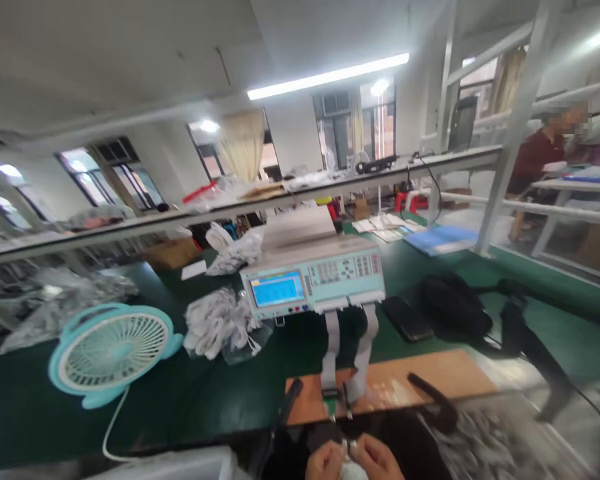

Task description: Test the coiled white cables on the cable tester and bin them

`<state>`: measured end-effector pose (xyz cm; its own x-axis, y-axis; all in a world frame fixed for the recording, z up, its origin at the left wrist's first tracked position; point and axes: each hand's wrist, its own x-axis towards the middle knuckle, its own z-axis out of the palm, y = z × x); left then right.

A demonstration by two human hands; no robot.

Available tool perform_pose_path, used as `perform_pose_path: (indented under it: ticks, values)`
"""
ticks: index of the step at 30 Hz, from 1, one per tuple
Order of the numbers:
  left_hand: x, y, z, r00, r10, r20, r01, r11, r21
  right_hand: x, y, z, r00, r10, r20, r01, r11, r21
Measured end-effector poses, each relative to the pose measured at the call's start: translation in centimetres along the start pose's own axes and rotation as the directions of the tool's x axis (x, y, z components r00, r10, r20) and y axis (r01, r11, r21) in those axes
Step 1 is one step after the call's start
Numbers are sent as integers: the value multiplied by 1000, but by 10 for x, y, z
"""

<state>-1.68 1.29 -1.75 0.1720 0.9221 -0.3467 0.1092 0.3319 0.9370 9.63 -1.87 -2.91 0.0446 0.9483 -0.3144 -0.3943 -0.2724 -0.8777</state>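
At the bottom edge, my left hand (325, 460) and my right hand (379, 458) are close together with fingers pinched. Between them is a bundled white cable (354, 471), its small end pieces pointing up and partly covered by my fingertips. Just beyond my hands, a small green circuit board (331, 404) sits at the end of a grey ribbon cable (332, 347). A second ribbon cable (365, 350) runs beside it. Both lead to a light-blue cable tester (345, 277) with a lit screen. The fingers are slightly blurred.
A wooden board (395, 381) lies along the table's front. A turquoise fan (117, 350) and bagged white cables (213, 323) are on the left. On the right lie a black phone (407, 320), a black bag (455, 310) and a cable pile (500, 443). A person (543, 150) sits far right.
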Motion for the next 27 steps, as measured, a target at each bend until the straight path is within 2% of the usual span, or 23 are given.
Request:
perform_pose_path:
  ticks: [1,3,5,7,8,9,10,11,12,13,15,16,18,20,22,25,27]
  values:
    - [-6,-3,1,999,-30,20,31,999,-35,-9,-3,-4,999,26,18,-26,1000,-16]
    - [-17,-4,1,980,-168,109,187,963,-196,-27,-11,-22,994,108,3,-108,994,-26]
    - [-24,1,-3,938,-267,224,338,849,-405,-40,-19,-55,981,193,2,-192,979,-71]
    - [-28,7,-10,910,-285,303,408,750,-520,-53,-26,-101,964,264,-19,-255,905,-341]
    - [-29,9,-13,903,-290,316,422,733,-534,-59,-29,-124,963,266,-38,-241,793,-559]
    - [-29,10,-14,898,-303,320,434,736,-520,-65,-33,-144,959,262,-105,-243,576,-780]
    - [-30,11,-15,894,-318,316,440,753,-489,-69,-37,-159,957,197,-214,-268,306,-914]
    - [-31,10,-13,892,-329,311,443,776,-449,-73,-41,-167,962,99,-256,-267,127,-955]
    - [-31,10,-11,891,-330,313,440,800,-408,-75,-45,-168,967,28,-252,-253,44,-966]
    - [-31,10,-7,890,-323,321,431,825,-365,-75,-49,-162,979,2,-201,-201,86,-976]
    - [-31,9,2,891,-297,343,396,878,-270,-72,-54,-131,999,25,-26,-34,397,-917]
    - [-31,10,6,892,-283,352,370,905,-210,-68,-55,-110,999,-6,35,33,521,-853]
    - [-30,11,12,909,-228,348,251,968,-23,-58,-53,-71,993,-59,100,114,650,-751]
    - [-29,12,14,939,-108,327,40,977,208,-48,-46,-43,985,-137,105,171,694,-699]
    - [-30,15,12,949,13,314,-136,917,376,-41,-39,-29,965,-236,117,251,690,-679]
    - [-32,21,7,947,86,310,-226,862,454,-34,-34,-26,925,-337,174,362,647,-671]
    - [-34,24,4,947,111,303,-246,854,457,-29,-33,-26,943,-302,141,318,689,-651]
